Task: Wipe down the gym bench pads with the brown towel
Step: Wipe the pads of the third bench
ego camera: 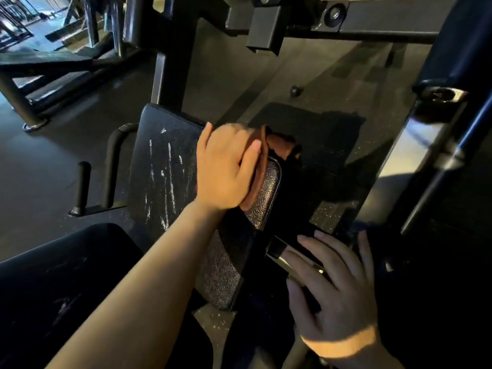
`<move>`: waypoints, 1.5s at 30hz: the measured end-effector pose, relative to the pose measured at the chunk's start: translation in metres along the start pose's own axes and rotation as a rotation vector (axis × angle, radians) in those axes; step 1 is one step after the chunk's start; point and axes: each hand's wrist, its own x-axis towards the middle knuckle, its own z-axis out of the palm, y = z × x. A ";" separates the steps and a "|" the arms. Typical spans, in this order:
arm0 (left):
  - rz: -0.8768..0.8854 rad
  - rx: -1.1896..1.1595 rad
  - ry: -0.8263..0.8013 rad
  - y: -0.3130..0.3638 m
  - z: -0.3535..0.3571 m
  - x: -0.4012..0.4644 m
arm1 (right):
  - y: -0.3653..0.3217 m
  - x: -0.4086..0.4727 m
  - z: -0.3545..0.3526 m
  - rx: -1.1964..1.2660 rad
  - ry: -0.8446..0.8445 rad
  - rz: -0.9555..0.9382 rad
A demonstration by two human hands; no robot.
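A black padded bench seat (165, 166) with whitish streaks lies in the middle of the view. My left hand (226, 169) holds the brown towel (277, 147) against the pad's right edge, fingers curled over the cloth. The towel bunches out past my fingertips, hanging over the pad's far right corner. My right hand (338, 291) rests with spread, straight fingers on a metal frame bar (279, 251) below the pad at lower right. It holds nothing.
A black curved handle (114, 166) and a short grip post (83, 185) stand left of the seat. The machine's dark frame (269, 25) crosses above. A blue upright pad (463, 43) and chrome post (415, 147) rise at right. Other benches stand at far left on the dark rubber floor.
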 end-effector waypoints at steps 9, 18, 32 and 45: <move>-0.193 0.068 0.066 -0.014 0.004 0.005 | 0.009 -0.003 0.015 0.006 0.131 -0.035; -0.046 -0.063 -0.083 0.043 -0.004 -0.028 | 0.000 0.000 -0.008 -0.003 -0.078 0.039; -0.381 -0.077 -0.089 0.023 -0.019 -0.150 | -0.001 0.007 -0.019 -0.167 -0.228 0.021; -0.973 -0.464 0.291 0.040 -0.055 -0.192 | -0.112 0.093 0.044 -0.209 -0.702 -0.329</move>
